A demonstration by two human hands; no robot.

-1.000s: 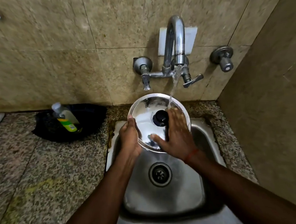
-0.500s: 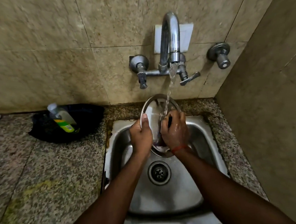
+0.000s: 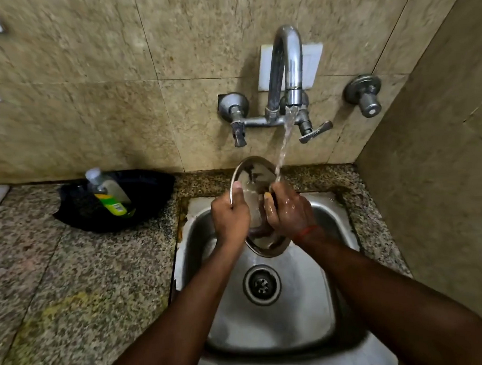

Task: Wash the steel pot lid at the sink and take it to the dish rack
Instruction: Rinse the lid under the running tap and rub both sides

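The steel pot lid [image 3: 252, 176] stands almost on edge over the steel sink [image 3: 336, 295], its hollow underside turned toward me. My left hand [image 3: 230, 214] grips its left rim, thumb on top. My right hand [image 3: 290, 211] holds the right rim, wet, with the thumb pressed on the inner face. Water from the wall tap [image 3: 285, 65] falls onto the lid's right edge and my right hand. The lid's black knob is hidden behind it.
A black bowl [image 3: 154, 188] with a tilted dish-soap bottle [image 3: 108, 191] sits on the granite counter [image 3: 69, 279] left of the sink. The drain [image 3: 261, 285] lies below the lid. A tiled side wall [image 3: 447, 168] closes off the right.
The lid has turned from facing me knob-side to nearly edge-on, underside toward me. My right hand moved from the lid's face to its right rim. Water still runs.
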